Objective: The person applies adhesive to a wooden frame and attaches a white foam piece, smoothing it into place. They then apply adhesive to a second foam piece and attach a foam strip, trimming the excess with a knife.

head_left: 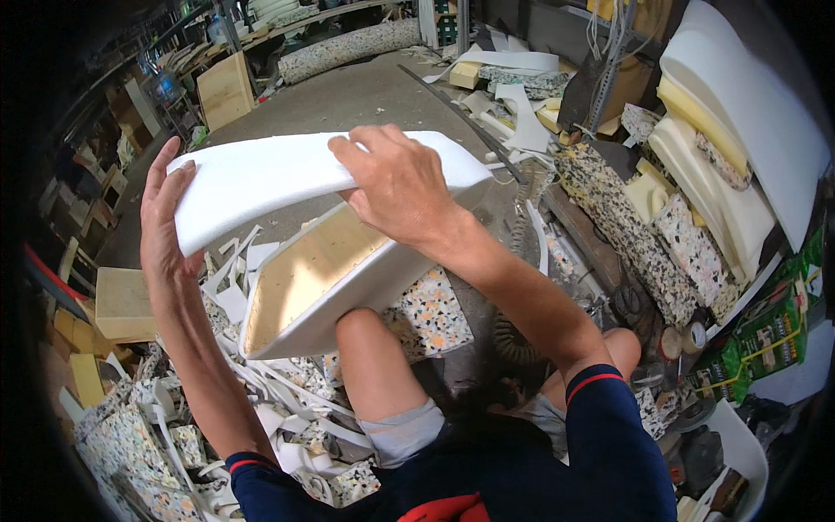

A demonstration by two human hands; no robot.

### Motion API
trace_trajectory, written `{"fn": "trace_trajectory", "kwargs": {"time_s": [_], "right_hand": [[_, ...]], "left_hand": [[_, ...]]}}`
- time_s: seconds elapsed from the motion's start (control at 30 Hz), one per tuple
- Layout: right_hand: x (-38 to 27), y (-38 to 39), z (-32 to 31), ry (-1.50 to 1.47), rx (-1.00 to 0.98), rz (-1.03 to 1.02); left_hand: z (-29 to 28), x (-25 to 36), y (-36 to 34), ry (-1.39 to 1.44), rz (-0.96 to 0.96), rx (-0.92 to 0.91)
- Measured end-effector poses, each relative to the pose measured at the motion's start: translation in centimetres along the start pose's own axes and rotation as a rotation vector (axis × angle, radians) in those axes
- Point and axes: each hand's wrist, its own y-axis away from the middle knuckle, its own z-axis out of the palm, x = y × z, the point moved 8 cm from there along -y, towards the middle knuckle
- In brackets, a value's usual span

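Observation:
A long white foam strip [261, 174] stretches between my two hands and bends downward at its left end. My left hand [170, 204] grips that end, with fingers on the outer side. Near the middle of the strip, my right hand [396, 187] pinches its edge between thumb and fingers. Below lies a wooden piece [304, 274] with an angular outline, its sides lined with white foam [348, 300]. It rests tilted against my knee. The strip's right part passes behind my right hand and overlaps the far end of the wooden piece; whether they touch there I cannot tell.
White foam offcuts [296, 396] and a speckled foam block [435, 317] lie around my legs. A coiled hose [513, 335] runs on the floor at right. Foam pieces [713, 183] are stacked farther right. A speckled foam roll [348, 50] lies at the back.

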Motion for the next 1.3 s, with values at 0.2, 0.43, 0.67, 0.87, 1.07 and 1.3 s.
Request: {"fn": "trace_trajectory", "kwargs": {"time_s": [0.2,0.43,0.67,0.87,1.07,1.3], "right_hand": [[-3.8,2.9,5.0,-0.129,-0.180,-0.050],[-7.8,7.7,9.7,-0.127,-0.498,-0.099],[-8.0,9.6,10.7,-0.084,-0.550,-0.095],[-8.1,9.6,10.8,-0.105,-0.616,-0.059],[-8.7,8.4,9.4,-0.133,-0.496,-0.087],[1.5,1.4,2.6,-0.099,-0.035,0.057]], "left_hand": [[-4.5,-1.0,2.8,-0.252,0.129,-0.095],[-10.1,-9.4,8.4,-0.300,-0.175,-0.032],[-10.6,-13.0,8.9,-0.210,-0.211,-0.068],[-11.0,-13.9,8.9,-0.423,-0.238,-0.034],[-9.0,-12.3,8.7,-0.263,-0.178,-0.023],[-9.8,-9.0,8.7,-0.106,0.016,0.053]]}}
